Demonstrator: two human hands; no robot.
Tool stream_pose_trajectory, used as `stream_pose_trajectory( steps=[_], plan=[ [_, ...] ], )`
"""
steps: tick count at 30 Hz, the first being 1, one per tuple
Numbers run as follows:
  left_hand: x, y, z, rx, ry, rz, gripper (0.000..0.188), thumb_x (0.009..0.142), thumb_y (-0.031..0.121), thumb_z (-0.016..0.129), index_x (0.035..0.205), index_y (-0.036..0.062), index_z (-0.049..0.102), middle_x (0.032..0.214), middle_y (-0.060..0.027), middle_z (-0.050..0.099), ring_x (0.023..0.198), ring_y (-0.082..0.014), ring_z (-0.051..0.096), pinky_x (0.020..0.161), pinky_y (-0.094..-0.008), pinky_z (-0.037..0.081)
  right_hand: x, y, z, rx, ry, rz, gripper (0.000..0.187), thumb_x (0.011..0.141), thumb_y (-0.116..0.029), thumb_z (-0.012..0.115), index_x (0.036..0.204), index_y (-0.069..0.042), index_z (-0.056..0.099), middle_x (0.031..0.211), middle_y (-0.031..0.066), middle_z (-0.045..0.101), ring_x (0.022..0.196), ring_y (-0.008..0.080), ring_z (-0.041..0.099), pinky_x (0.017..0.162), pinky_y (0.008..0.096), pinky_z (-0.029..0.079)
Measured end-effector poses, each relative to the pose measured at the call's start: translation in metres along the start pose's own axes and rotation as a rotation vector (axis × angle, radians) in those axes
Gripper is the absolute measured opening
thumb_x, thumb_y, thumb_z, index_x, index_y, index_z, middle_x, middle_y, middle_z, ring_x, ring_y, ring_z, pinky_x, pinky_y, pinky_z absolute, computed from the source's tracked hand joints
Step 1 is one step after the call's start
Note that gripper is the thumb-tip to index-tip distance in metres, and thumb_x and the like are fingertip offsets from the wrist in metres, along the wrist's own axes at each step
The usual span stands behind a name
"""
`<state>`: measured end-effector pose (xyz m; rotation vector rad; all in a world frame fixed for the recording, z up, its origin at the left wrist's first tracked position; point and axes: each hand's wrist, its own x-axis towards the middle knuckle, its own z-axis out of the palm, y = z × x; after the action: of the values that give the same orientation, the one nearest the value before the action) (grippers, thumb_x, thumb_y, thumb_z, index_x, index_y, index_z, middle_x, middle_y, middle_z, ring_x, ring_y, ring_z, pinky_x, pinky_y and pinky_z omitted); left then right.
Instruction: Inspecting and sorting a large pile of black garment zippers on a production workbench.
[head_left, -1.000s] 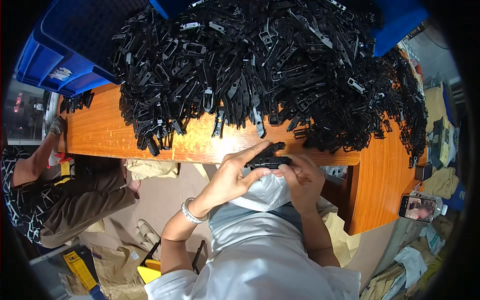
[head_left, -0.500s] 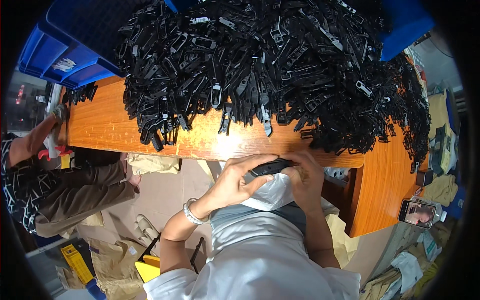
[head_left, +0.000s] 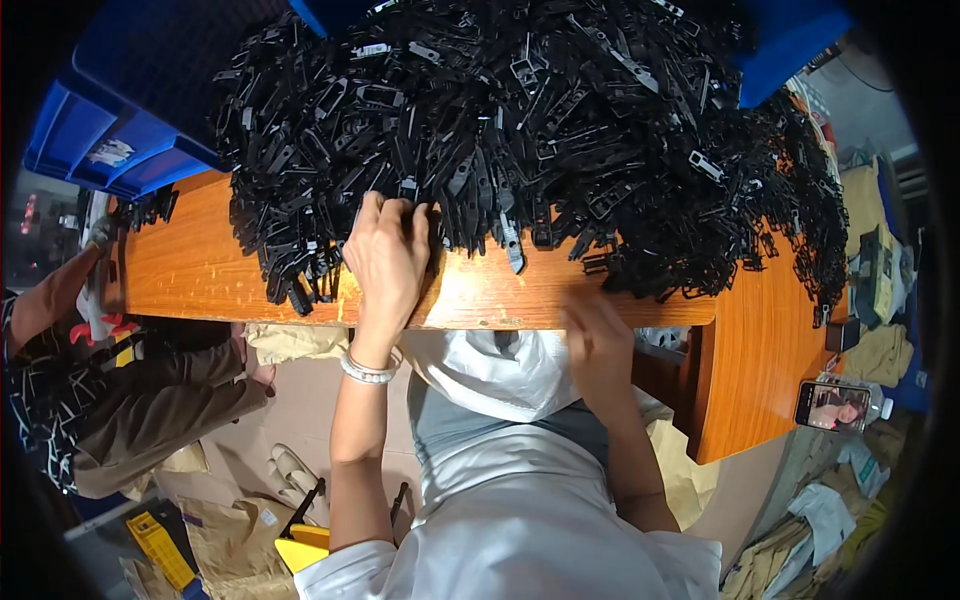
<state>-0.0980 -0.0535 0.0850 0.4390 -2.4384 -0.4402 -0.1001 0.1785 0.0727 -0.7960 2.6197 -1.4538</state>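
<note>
Honestly, from my end the work looks far from finished: the heap of black parts [head_left: 470, 130] covers most of the wooden table [head_left: 500, 290] beyond the hands, and it runs on toward the right end. My left hand [head_left: 387, 255] is at the heap's near edge, fingers bent and tips down among the pieces; whether they have hold of one I can't tell, as the back of the hand hides it. My right hand [head_left: 597, 345] is over the near table edge, loosely curled and blurred (no part shows in it, though I wouldn't swear it is bare).

Just left of it, the white bag [head_left: 490, 380] lies across the lap with a dark patch [head_left: 507, 342] near its upper edge, too unclear to name. Parts already handled I can't count, because nothing tells a done piece from an undone one. I see no assembled piece clearly between the hands, so I'd judge this a gap between pieces, with plenty left to work through.
</note>
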Motion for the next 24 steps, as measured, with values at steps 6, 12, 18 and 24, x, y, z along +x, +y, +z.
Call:
stream_pose_trajectory(
  steps=[6,12,18,24],
  plan=[
    [-0.02,0.011,-0.006,-0.171,0.102,-0.051,0.012,0.073,0.004,0.067,0.077,-0.004,0.06,0.079,-0.013,0.052,0.06,-0.022,0.053,0.053,-0.0307,0.043,0.01,0.004,0.004,-0.584,0.155,0.047,0.024,0.078,-0.005,0.056,0.102,-0.003,0.058,0.079,0.0111,0.058,0.059,0.0283,0.058,0.051,0.0357,0.046],
    [-0.057,0.029,-0.003,-0.702,-0.075,-0.28,0.018,0.074,0.004,0.069,0.084,-0.0012,0.055,0.088,-0.0087,0.058,0.067,-0.0078,0.055,0.054,-0.0196,0.044,0.009,0.0,0.008,-0.41,0.068,-0.125,0.022,0.075,-0.002,0.059,0.097,-0.004,0.06,0.08,0.0103,0.058,0.062,0.0283,0.058,0.054,0.0347,0.046],
    [-0.064,0.039,-0.005,-1.246,-0.366,-0.536,0.036,0.078,-0.004,0.062,0.112,-0.0047,0.049,0.086,-0.0062,0.06,0.069,-0.0072,0.056,0.062,-0.0184,0.048,0.013,0.011,0.008,-0.378,0.072,-0.157,0.024,0.073,0.0,0.061,0.096,-0.005,0.061,0.078,0.01,0.057,0.061,0.0267,0.058,0.052,0.033,0.045],
    [-0.068,0.042,-0.012,-1.087,-0.513,-0.413,0.033,0.074,-0.003,0.065,0.106,0.0009,0.058,0.093,-0.0072,0.064,0.077,-0.0073,0.059,0.067,-0.0197,0.048,0.013,-0.009,0.009,-0.082,0.074,-0.208,0.02,0.067,0.003,0.067,0.085,-0.003,0.064,0.072,0.0082,0.054,0.057,0.0193,0.054,0.049,0.0287,0.041]
  ],
)
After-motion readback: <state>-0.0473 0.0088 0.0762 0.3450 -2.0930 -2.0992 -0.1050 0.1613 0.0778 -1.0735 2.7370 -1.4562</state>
